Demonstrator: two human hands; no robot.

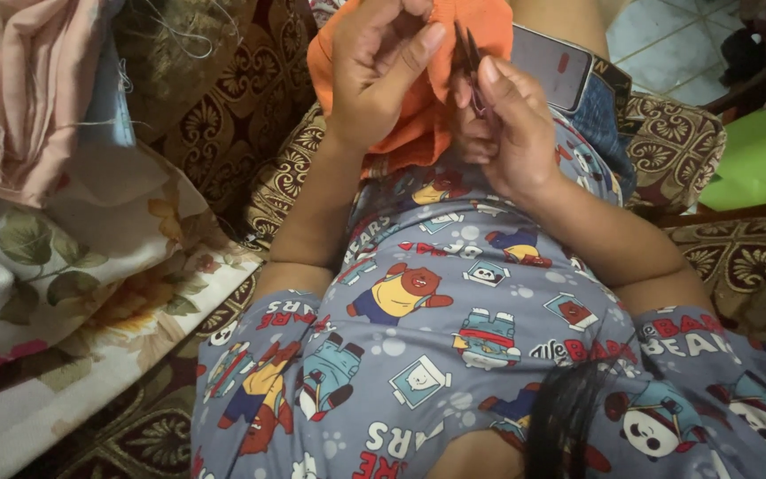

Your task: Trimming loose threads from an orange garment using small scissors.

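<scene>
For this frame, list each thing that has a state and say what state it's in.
Left hand: fingers pinching a fold of the orange fabric.
Right hand: closed around a small dark tool.
Small dark tool: held upright, tip at the fabric edge; too blurred to tell its kind.
Orange fabric: bunched, raised over the lap.
Phone: screen dark, lying on the lap.
Floral cloth: crumpled beside the person.

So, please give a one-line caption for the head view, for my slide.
Left hand holds orange cloth; right hand pinches small dark snips at it.

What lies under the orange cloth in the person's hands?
Under the orange cloth, the cartoon-print shirt shows; beside it lies a phone. The cloth covers the rest of the lap.
</scene>
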